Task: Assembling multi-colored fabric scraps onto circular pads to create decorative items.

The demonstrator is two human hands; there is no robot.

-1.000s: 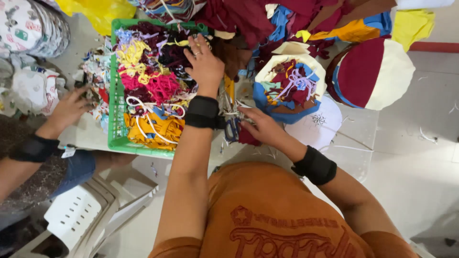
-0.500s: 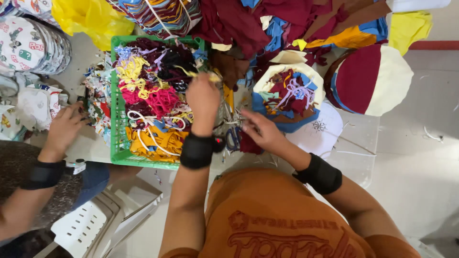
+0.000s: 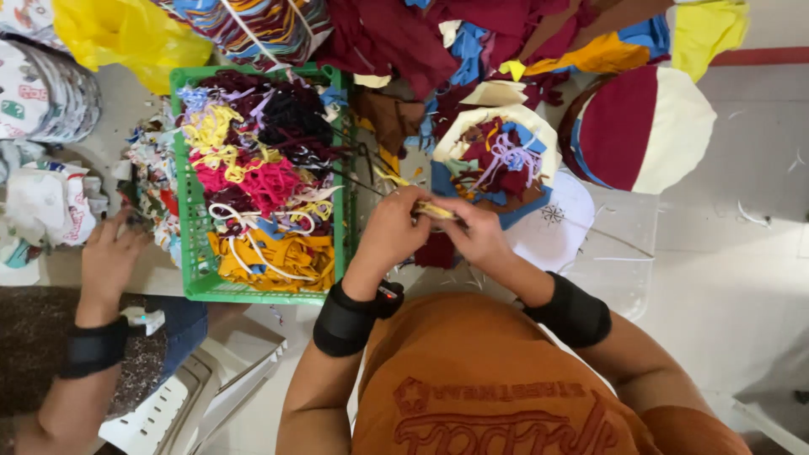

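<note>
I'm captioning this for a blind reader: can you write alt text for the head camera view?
Seen from above, a person's left hand and right hand meet over a table, pinching a thin yellow fabric strip between the fingers. A green plastic basket heaped with colourful fabric scraps sits to the left, where another person's hand rests by a pile of printed cloth.

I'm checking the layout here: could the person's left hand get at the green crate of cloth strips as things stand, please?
Probably yes: the green crate sits open-topped just beside the left hand, nothing between, though that hand now pinches a yellow strip.
</note>
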